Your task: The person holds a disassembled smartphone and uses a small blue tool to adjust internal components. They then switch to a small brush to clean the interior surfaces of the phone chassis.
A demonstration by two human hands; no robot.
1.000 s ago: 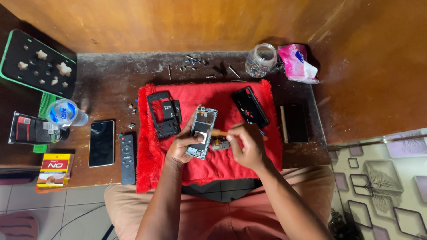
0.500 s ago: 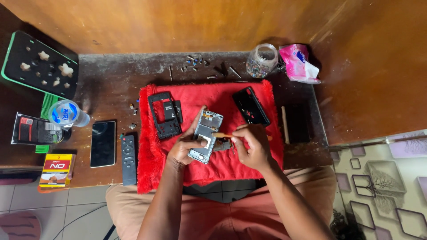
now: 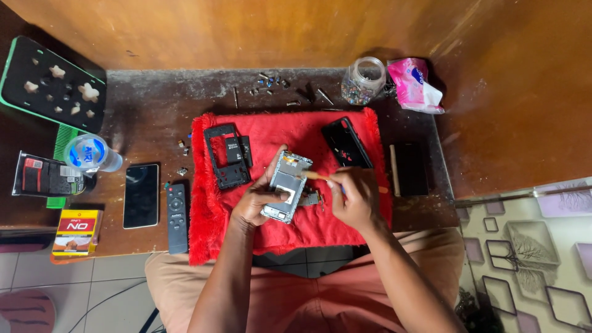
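Note:
My left hand point(image 3: 258, 200) grips an opened phone body point(image 3: 288, 185), its silver inner frame facing up, over the red fluffy cloth point(image 3: 216, 234). My right hand point(image 3: 353, 197) holds a thin orange-handled tool point(image 3: 316, 176) whose tip rests on the phone's upper part. A black phone mid-frame point(image 3: 223, 156) lies on the cloth left of the phone. A black back cover point(image 3: 345, 142) lies at the cloth's upper right. A small loose part point(image 3: 310, 199) sits between my hands.
On the brown table: a black remote point(image 3: 177, 217), a dark phone point(image 3: 140, 195), a water bottle point(image 3: 88, 154), a red-yellow box point(image 3: 75, 231), a glass jar point(image 3: 362, 80), a pink tissue pack point(image 3: 414, 84), loose screws point(image 3: 271, 83), a black block point(image 3: 410, 169), a green-edged tray point(image 3: 49, 86).
Both hands have stayed over the cloth. The phone body has tilted slightly in my left hand, and the tool tip has shifted a little along its upper part.

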